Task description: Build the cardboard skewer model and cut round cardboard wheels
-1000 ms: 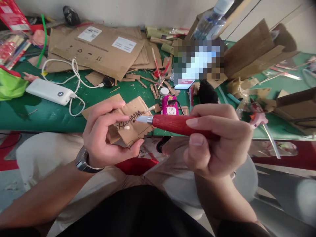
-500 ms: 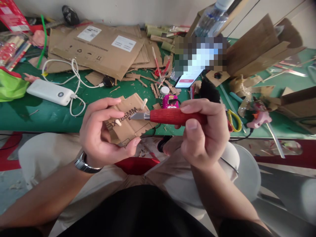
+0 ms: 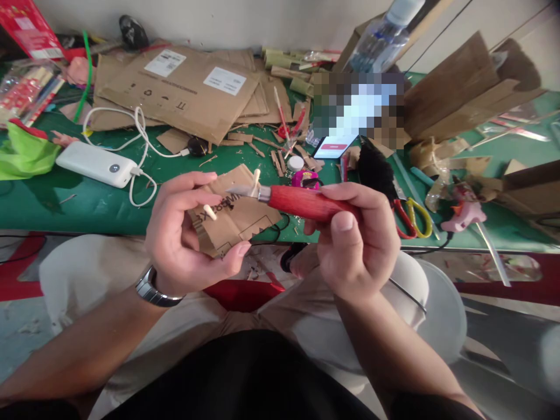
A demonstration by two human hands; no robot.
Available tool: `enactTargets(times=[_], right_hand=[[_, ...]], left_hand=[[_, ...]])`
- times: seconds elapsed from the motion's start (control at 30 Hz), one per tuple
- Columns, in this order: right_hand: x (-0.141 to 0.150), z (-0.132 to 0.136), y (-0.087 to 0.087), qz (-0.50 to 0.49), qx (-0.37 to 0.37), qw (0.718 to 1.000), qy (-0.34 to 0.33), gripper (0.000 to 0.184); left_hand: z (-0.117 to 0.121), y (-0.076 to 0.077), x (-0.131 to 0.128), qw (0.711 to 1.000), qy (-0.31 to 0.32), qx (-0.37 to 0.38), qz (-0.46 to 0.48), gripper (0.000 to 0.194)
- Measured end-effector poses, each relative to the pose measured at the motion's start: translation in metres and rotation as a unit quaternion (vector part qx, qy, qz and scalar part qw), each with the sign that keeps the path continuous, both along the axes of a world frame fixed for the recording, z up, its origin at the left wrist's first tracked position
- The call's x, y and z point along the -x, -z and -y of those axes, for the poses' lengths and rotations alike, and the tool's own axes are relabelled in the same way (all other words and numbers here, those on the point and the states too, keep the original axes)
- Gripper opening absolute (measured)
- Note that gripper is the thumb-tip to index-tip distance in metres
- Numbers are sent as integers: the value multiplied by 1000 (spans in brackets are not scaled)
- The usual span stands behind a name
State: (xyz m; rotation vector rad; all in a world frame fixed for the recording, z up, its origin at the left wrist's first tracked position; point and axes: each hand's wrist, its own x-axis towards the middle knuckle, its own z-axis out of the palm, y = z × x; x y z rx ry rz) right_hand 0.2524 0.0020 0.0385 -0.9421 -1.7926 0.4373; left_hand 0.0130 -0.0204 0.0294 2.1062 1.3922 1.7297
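Observation:
My left hand (image 3: 184,233) is wrapped round the edges of a small piece of cardboard (image 3: 231,224) with black print on it. Two pale wooden pegs stick up out of the cardboard, one peg (image 3: 210,212) near my left fingers and another peg (image 3: 256,178) at the far edge. My right hand (image 3: 359,239) grips the red wooden handle of a craft knife (image 3: 306,202). The knife's metal blade points left, over the cardboard and beside the far peg; whether it touches either cannot be made out.
Behind my hands on the green table (image 3: 175,175) lie flattened cardboard (image 3: 175,99), a white power bank (image 3: 94,163) with a cable, cardboard scraps and a phone (image 3: 336,143). To the right are scissors (image 3: 419,217) and a pink glue gun (image 3: 459,219). A water bottle (image 3: 380,44) stands behind.
The knife has lifted slightly, its blade moving away from the middle of the cardboard towards the far peg. The cardboard has tilted a little. My left hand keeps its hold.

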Motion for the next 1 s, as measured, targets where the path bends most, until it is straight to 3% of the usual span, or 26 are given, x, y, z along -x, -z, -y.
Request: enactTargets(times=[0.13,0.3,0.37,0.47,0.6,0.8,1.0], right_hand=[[1,1,-5,-56,8,998,7,30],[-1,-11,-2,-155,-47,987,15,24],[-5,-21,3,-145,-80,985,49,28],[-12,-33,8,-64,-122,985,104,32],[-11,-36,14,120,-129,979,99,32],[13,-31,26,314,-28,949,26,32],[21,-35,14,385,63,920,41,21]], left_hand=[[-1,0,-2,1000,-4,21,1,52],[-7,5,-5,998,25,-16,51,71],[-9,8,-6,997,28,-19,66,75],[-10,11,-5,996,34,-18,85,78],[-7,10,-5,995,47,-15,90,78],[-3,9,-7,986,115,0,117,77],[0,8,-9,982,134,0,135,78]])
